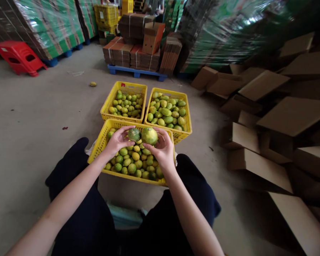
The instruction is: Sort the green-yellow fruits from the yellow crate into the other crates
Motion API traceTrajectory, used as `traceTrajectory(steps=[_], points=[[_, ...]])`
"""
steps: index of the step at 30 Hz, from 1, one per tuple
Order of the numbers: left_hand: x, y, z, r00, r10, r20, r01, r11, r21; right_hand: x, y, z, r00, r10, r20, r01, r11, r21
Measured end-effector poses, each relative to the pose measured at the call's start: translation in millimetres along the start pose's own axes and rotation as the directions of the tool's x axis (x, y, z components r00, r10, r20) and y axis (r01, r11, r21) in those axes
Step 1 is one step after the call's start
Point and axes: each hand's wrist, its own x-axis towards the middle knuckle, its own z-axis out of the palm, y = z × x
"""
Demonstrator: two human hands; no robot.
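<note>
Dark green fruit [134,134]: round, rind dull and mottled with paler patches. Held up over the front crate [133,179], at the left hand [120,141]. Fingers of this hand partly open in a C, index finger along the top, thumb below, gripping the fruit from its left side.

Yellow-green fruit [149,136]: larger, plump, skin blotched green over yellow, with a slight point facing the camera. Right hand [162,146] grasps it; thumb under the lower edge, other fingers curled round the far right side, spread to the fruit's width. The two fruits sit side by side; cannot tell whether they touch.

Front crate: yellow plastic, rectangular, slotted walls, filled with a heap of smaller fruit [135,156], round to oval, green through yellow. Behind it, two like crates: left rear crate [122,118] and right rear crate [190,119], both holding similar fruit, more oval in the right one. All three rest on the smooth grey floor [42,117]. Cardboard boxes [266,163], matt brown and sharp-edged, pile up at right.
</note>
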Motion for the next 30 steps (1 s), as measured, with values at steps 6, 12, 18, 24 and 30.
traceTrajectory(steps=[6,12,18,24,30], points=[[-1.6,10.5,8.0,0.970,-0.238,-0.047,0.204,0.904,-0.377,-0.7,-15.2,2.3,0.967,0.255,-0.015,-0.231,0.899,0.371],[-3.1,15.6,19.3,0.887,-0.460,-0.030,0.375,0.758,-0.533,4.4,-12.8,2.6,0.807,0.563,0.178,-0.542,0.586,0.602],[-3.2,6.9,20.7,0.857,-0.514,-0.036,0.414,0.728,-0.546,4.3,3.4,14.7,0.739,0.645,0.192,-0.581,0.467,0.667],[-0.5,8.2,20.8,0.800,-0.543,-0.254,0.288,0.720,-0.632,6.7,8.3,17.8,0.730,0.659,0.183,-0.618,0.521,0.589],[3.8,8.1,15.9,0.692,-0.645,-0.326,0.281,0.655,-0.701,-2.0,10.2,14.6,0.615,0.758,0.217,-0.734,0.448,0.511]])
